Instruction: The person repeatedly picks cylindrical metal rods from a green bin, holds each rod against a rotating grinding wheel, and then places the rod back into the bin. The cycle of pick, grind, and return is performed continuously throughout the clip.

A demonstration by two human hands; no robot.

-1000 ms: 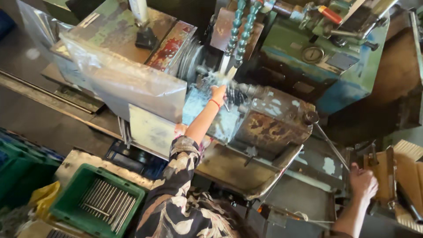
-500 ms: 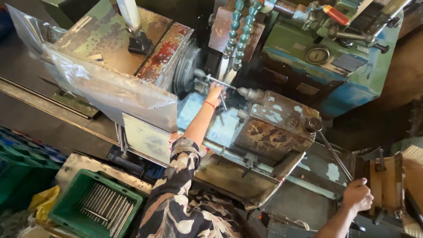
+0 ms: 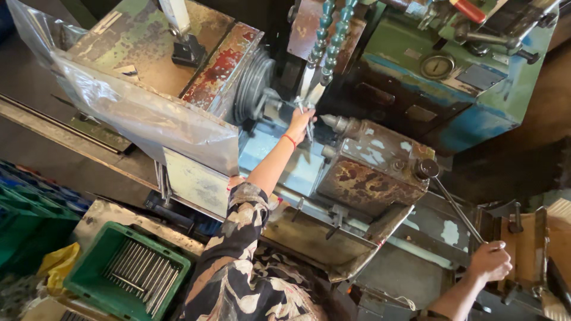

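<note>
Up at the spindle of the old green lathe point(image 3: 452, 89), the left hand point(image 3: 299, 123) is closed around a thin metal rod point(image 3: 304, 110) just beside the chuck point(image 3: 256, 83). How far the rod runs into the chuck is hidden by the fingers and by the segmented coolant hoses point(image 3: 330, 30) hanging in front. Low on the right, the right hand point(image 3: 491, 261) is clamped on the end of a long lever point(image 3: 455, 205); the fist covers the lever's tip, and the arm is cut off by the bottom edge. A cloudy plastic sheet point(image 3: 137, 113) drapes over the headstock and blurs what lies behind it. More rods lie in a green crate point(image 3: 95, 279) at lower left. Since a second ago the left hand has stayed at the chuck, while the right hand has slid lower and nearer along the lever, and the view has drifted left.
</note>
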